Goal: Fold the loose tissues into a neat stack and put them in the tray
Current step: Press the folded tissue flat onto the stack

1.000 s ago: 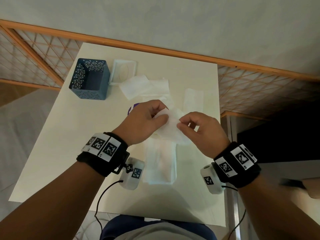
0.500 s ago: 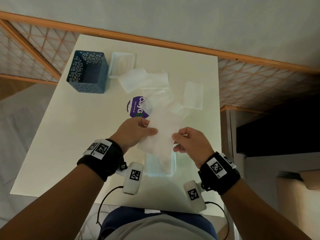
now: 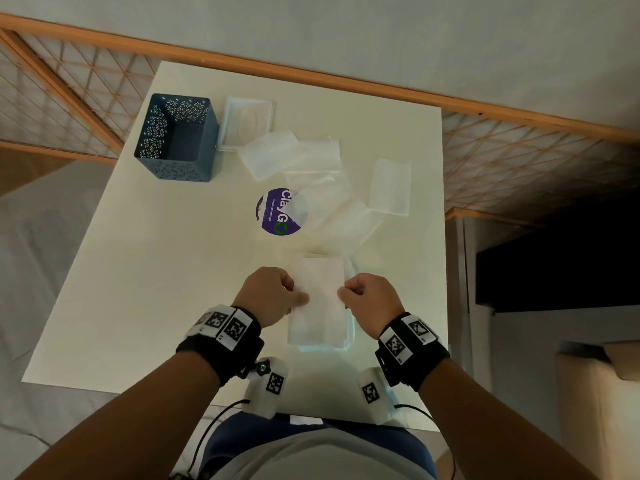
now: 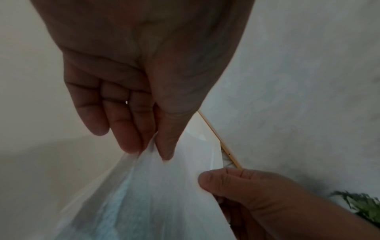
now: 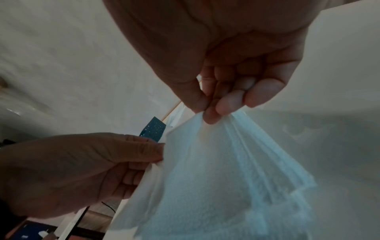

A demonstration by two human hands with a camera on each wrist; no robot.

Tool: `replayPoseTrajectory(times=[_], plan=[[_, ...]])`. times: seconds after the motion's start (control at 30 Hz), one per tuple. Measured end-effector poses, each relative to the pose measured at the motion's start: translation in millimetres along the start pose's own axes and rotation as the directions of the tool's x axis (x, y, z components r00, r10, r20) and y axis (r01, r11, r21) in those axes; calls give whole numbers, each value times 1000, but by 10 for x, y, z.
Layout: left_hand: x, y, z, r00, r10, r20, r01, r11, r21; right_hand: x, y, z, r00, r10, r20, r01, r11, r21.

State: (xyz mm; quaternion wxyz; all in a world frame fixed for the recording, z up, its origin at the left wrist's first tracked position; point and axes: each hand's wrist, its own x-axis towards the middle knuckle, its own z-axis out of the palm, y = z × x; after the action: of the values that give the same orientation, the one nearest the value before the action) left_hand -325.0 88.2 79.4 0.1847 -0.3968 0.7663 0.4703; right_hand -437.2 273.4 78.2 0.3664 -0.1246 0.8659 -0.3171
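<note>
A white folded tissue [image 3: 318, 289] is held just above a stack of folded tissues [image 3: 320, 336] near the table's front edge. My left hand [image 3: 273, 296] pinches its left edge between thumb and fingers [image 4: 127, 142]. My right hand [image 3: 367, 303] pinches its right edge, thumb and fingertips [image 5: 211, 116] closed on the paper. Several loose tissues [image 3: 311, 168] lie spread over the middle and far part of the table. A pale shallow tray [image 3: 230, 123] sits at the back, beside a blue perforated box [image 3: 176, 136].
A round purple sticker [image 3: 273, 213] marks the white table [image 3: 156, 271], partly under a tissue. One folded tissue [image 3: 389, 187] lies near the right edge. An orange wooden rail [image 3: 381, 84] and lattice run behind the table.
Both hands have drawn the tissue toward me and lowered it over the stack near the front edge. It went from a loose hanging sheet to a flat narrow rectangle.
</note>
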Motion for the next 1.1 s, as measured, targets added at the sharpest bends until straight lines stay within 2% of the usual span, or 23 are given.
replayPoseTrajectory(times=[0.1,0.2,0.3,0.43,0.6,0.67,0.8,0.93,1.0,1.1], plan=[[-21,4,57,999,5,-32,-2,996,93,27,16,-34,1000,11,-11,-12,999,-44],[-68,-7,122,998,7,-70,4,989,147,182,16,-196,996,10,-88,-20,993,-114],[-95,-36,179,995,-21,-97,29,996,87,486,-59,-401,990,24,-142,-48,984,-172],[-100,-38,201,995,-42,-88,41,999,-10,1050,-175,-561,986,84,-143,-122,953,-277],[-100,9,180,994,-13,-106,11,1000,-19,1507,-237,-575,978,170,-120,-202,916,-347],[-88,22,176,993,-15,-119,14,1000,-9,1585,-271,-548,967,206,-149,-248,896,-368],[-59,24,163,990,25,-141,-3,988,157,1642,-322,-448,947,240,-213,-312,847,-432],[-65,37,148,985,103,-137,-40,914,403,1712,-345,-395,960,220,-176,-278,844,-459],[-56,31,123,985,96,-142,-23,894,448,1749,-332,-389,978,171,-123,-210,844,-494],[-52,24,62,984,75,-162,4,898,439,1802,-274,-388,984,145,-105,-176,875,-452]])
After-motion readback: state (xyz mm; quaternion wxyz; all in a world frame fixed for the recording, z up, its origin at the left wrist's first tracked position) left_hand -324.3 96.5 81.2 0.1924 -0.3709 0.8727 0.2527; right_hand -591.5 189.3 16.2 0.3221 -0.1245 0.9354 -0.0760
